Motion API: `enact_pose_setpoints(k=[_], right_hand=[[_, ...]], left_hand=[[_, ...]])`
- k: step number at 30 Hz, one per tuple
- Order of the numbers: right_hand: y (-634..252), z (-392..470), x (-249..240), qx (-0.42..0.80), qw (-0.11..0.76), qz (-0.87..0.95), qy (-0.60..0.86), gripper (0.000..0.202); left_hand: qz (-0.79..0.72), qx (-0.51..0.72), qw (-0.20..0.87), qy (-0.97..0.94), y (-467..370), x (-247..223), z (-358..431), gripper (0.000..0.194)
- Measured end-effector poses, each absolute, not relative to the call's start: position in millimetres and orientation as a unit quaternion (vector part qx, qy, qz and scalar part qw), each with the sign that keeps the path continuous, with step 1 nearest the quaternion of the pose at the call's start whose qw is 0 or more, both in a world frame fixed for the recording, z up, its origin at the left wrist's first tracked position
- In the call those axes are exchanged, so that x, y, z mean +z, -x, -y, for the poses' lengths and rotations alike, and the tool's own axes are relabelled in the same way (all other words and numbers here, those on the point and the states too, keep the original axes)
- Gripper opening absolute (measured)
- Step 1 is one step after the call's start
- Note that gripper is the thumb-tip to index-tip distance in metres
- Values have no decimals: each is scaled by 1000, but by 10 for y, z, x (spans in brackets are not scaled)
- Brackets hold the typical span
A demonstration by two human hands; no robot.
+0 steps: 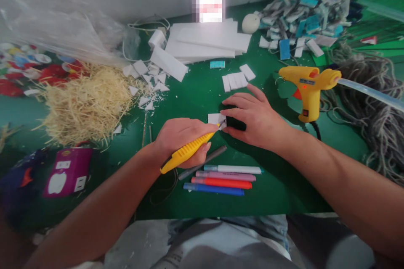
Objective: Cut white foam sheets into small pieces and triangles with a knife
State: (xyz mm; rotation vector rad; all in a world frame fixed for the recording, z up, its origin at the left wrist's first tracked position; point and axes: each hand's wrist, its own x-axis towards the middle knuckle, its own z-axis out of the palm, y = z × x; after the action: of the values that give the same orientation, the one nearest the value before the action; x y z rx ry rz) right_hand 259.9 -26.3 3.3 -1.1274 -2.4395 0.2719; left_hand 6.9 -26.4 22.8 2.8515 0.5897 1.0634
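My left hand (179,138) is closed around a yellow utility knife (189,148), its blade tip touching a small white foam-board piece (214,118) on the green table. My right hand (252,115) steadies the piece's right end, thumb and index fingertip pressed at its edge with the fingers curved. A dark patch shows between thumb and index finger; whether it is shadow or an object, I cannot tell. Just beyond my right fingertips lie several small white rectangles (235,80) side by side, and a turquoise piece (217,64) lies behind them.
A yellow hot glue gun (307,88) stands right of my right hand. Several markers (221,182) and a grey stick (203,163) lie nearer my body. White sheets (205,42), foam scraps (153,73), straw (90,105), grey yarn (369,101) and a scrap pile (303,12) surround the work area.
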Motion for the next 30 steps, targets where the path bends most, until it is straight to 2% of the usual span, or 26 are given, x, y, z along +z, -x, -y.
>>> enact_pose_setpoints(k=[30], right_hand=[[-2594,281,61,104,206,880,416,22]], left_hand=[[-178,300,33,-937,39,322,288,28]])
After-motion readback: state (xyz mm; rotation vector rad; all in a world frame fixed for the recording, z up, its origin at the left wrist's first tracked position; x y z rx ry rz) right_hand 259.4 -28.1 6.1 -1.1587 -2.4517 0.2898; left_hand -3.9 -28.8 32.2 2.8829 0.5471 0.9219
